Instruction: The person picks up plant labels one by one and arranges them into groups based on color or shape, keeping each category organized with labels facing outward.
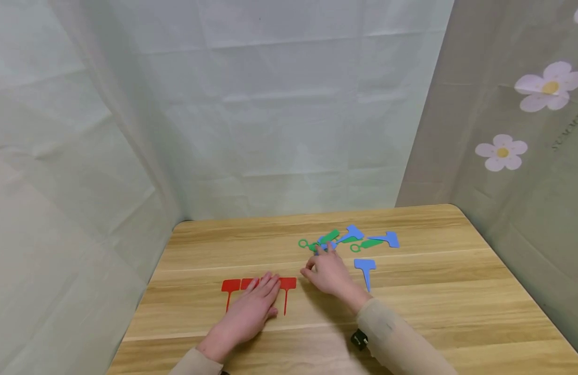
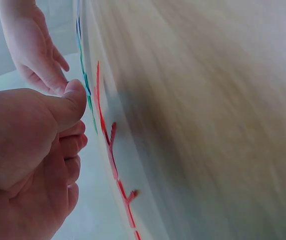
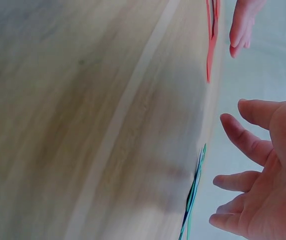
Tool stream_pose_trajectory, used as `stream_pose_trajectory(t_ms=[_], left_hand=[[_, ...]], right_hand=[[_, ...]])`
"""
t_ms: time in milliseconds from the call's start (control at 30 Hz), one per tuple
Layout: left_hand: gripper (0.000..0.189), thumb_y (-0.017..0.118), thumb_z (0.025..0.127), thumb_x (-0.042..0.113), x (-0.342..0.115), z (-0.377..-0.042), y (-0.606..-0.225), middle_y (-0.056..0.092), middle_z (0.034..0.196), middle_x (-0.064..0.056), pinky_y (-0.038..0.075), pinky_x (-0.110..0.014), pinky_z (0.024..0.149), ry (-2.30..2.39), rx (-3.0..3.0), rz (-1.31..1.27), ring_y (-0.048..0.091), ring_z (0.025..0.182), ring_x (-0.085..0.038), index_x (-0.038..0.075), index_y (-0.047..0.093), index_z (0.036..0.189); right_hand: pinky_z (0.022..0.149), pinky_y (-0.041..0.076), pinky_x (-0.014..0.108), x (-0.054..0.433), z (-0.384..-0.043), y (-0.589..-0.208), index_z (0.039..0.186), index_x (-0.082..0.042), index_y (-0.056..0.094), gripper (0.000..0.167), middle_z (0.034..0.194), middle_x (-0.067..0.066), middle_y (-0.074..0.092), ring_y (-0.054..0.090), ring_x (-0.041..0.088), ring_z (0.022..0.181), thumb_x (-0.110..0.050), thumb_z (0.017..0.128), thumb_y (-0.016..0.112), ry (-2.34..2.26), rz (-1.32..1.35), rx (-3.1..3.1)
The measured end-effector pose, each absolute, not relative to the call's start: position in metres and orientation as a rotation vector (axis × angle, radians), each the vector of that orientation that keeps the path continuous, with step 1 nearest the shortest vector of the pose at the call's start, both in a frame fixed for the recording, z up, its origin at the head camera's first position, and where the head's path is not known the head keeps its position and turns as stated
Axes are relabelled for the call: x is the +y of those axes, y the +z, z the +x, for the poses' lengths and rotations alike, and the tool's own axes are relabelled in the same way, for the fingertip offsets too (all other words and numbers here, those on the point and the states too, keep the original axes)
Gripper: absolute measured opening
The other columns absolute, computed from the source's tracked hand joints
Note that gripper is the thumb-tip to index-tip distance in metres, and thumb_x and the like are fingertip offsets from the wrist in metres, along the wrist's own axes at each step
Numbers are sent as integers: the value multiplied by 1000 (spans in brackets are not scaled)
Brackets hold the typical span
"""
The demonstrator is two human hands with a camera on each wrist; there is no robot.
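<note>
Flat red T-shaped plant labels [image 1: 287, 283] lie in a row on the wooden table, stems toward the person. My left hand [image 1: 252, 307] is over the middle of this row with its fingers extended, hiding part of it. My right hand [image 1: 330, 272] reaches over the near edge of a pile of blue T-shaped labels [image 1: 352, 233] and green ring-ended tags [image 1: 330, 236]. Its fingers [image 3: 245, 140] are spread apart with nothing between them in the right wrist view. Some of the pile is hidden behind its fingertips.
A single blue T-shaped label [image 1: 365, 265] lies right of my right hand, its stem toward the person. Another blue label [image 1: 391, 239] and a green tag [image 1: 368, 244] lie at the pile's right side. Pale cloth walls [image 1: 279, 130] stand behind and beside the table [image 1: 457, 291].
</note>
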State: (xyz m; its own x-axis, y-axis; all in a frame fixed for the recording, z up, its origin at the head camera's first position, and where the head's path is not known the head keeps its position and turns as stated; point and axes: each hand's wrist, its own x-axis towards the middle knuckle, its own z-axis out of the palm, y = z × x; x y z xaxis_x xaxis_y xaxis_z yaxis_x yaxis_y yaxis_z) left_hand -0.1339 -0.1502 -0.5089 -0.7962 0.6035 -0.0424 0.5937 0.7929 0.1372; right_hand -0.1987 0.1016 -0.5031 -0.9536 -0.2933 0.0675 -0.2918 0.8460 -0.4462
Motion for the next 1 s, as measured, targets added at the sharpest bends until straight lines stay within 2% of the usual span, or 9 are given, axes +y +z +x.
stream_pose_trajectory(t_ms=[267, 800, 1000], left_hand=[[68, 66, 107, 35, -140, -138, -509, 35, 172, -13, 24, -54, 129, 180, 2891, 968, 26, 161, -34, 1, 44, 162], [62, 67, 107, 30, -127, -138, -504, 42, 168, -17, 29, -55, 127, 151, 2877, 1058, 33, 158, -36, -2, 50, 158], [63, 69, 105, 29, -123, -139, -505, 43, 167, -17, 31, -55, 126, 127, 2870, 1066, 34, 157, -37, -3, 51, 156]], right_hand=[[121, 31, 69, 112, -198, -499, 92, -20, 82, 19, 152, 31, 54, 24, 66, 150, -35, 102, 75, -757, -442, 3024], [121, 28, 72, 134, -194, -497, 83, -24, 77, 21, 143, 30, 63, 29, 64, 150, -31, 102, 75, -805, -418, 3036], [119, 31, 73, 137, -193, -496, 86, -23, 78, 19, 153, 35, 51, 27, 66, 149, -33, 102, 75, -793, -394, 3021]])
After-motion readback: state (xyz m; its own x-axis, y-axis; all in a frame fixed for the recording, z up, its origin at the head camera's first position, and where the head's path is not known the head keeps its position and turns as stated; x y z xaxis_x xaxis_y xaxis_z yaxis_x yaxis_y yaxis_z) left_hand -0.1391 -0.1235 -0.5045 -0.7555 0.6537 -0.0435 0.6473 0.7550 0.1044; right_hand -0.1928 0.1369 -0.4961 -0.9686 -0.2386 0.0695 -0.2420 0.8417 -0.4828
